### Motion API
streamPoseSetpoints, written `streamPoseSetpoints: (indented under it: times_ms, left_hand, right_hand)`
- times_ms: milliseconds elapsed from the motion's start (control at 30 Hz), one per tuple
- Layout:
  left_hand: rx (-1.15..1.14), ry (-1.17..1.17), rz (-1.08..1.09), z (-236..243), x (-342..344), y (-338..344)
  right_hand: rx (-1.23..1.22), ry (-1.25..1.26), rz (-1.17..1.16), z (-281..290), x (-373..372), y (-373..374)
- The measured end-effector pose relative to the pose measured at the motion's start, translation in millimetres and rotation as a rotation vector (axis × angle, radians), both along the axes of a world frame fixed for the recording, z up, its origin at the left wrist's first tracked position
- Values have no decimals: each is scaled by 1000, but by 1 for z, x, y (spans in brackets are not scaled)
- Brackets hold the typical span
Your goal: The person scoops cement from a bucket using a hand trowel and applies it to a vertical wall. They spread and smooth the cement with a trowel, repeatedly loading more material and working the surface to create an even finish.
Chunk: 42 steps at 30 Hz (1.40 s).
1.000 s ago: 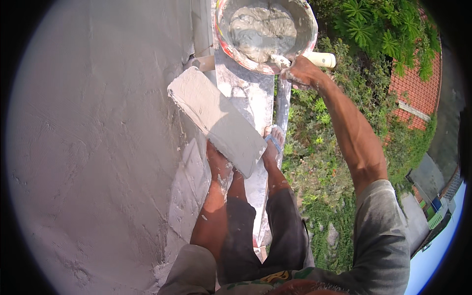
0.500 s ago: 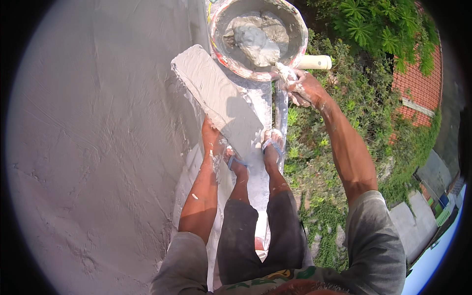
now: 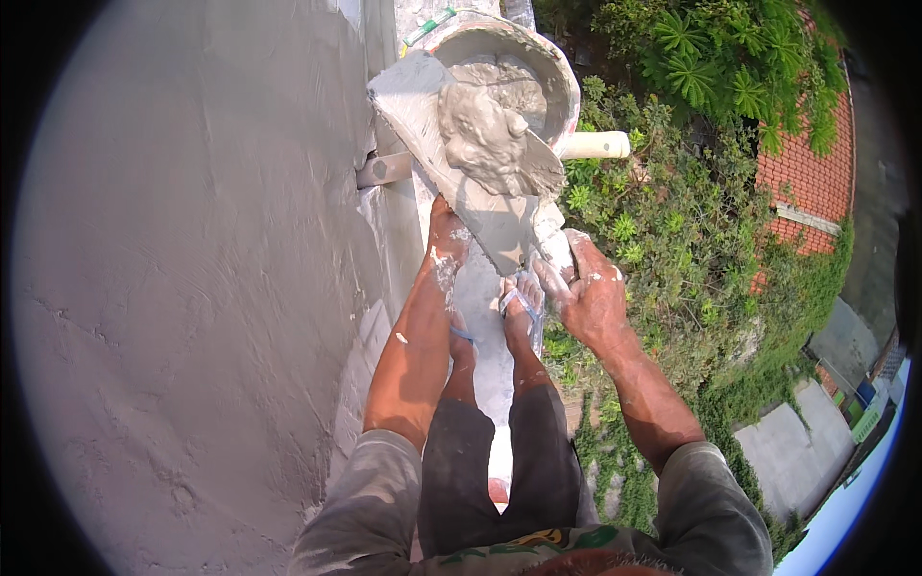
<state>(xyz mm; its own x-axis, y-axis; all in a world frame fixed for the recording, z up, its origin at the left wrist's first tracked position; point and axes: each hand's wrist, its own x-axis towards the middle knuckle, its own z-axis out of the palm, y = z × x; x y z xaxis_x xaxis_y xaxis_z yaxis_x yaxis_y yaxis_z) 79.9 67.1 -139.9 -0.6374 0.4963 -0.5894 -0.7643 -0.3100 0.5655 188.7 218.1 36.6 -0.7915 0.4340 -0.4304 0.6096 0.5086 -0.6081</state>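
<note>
At the end of the right forearm, the fingers of the right hand [image 3: 594, 293] are closed around the mortar-crusted handle of a trowel [image 3: 551, 236]. The trowel points forward and slightly left of these fingers; its blade is largely masked by a heap of wet mortar [image 3: 480, 139], which lies ahead and to the left of the grip.

Just left of the right fingers is the near corner of a rectangular mortar board [image 3: 495, 230]. Controlling relation: the board's long axis runs diagonally, from this corner forward and left toward the wall, and the trowel meets it from the right side. The right hand is nearer the board's near end; the left hand [image 3: 448, 219] is nearer its middle, underneath. The left fingers are hidden by the board, so their grip cannot be determined.

Forward of both hands, partly covered by the board's far portion, is a round bucket [image 3: 555, 77] containing more mortar. A cream-coloured pole [image 3: 595, 145] projects ahead of the right hand, beside the bucket.

Below the hands is a narrow, pale-splashed plank [image 3: 480, 298] bearing two sandalled feet. Left of the left hand extends a grey plastered wall [image 3: 211, 240]; right of the right hand is green vegetation [image 3: 663, 211].
</note>
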Motion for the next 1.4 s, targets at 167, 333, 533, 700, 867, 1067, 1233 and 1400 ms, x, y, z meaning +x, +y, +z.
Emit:
streamPoseSetpoints:
  times_ms: [167,333,533,700,867,1067,1233,1400]
  left_hand:
    - [-29,-54,20,8,2,5]
    - [140,-91,-12,-17,15,-17]
    - [-1,-195,-59,6,5,0]
    - [-5,-185,-57,9,5,-10]
    - [-7,-170,-67,14,5,-17]
    - [-35,-161,-79,18,6,-35]
    - [-90,-118,-125,25,5,-49]
    - [-158,-69,-162,33,6,-58]
  right_hand:
    - [105,44,132,-1,11,-40]
    - [-195,-135,102,25,-11,-41]
    - [-156,-149,67,32,-11,-43]
    - [-170,-52,101,35,-14,-46]
    - [-197,92,100,38,-18,-39]
    - [-440,36,-52,58,-42,-3]
    - [-310,-13,-117,26,-78,41]
    - [-13,-303,164,-60,-117,78]
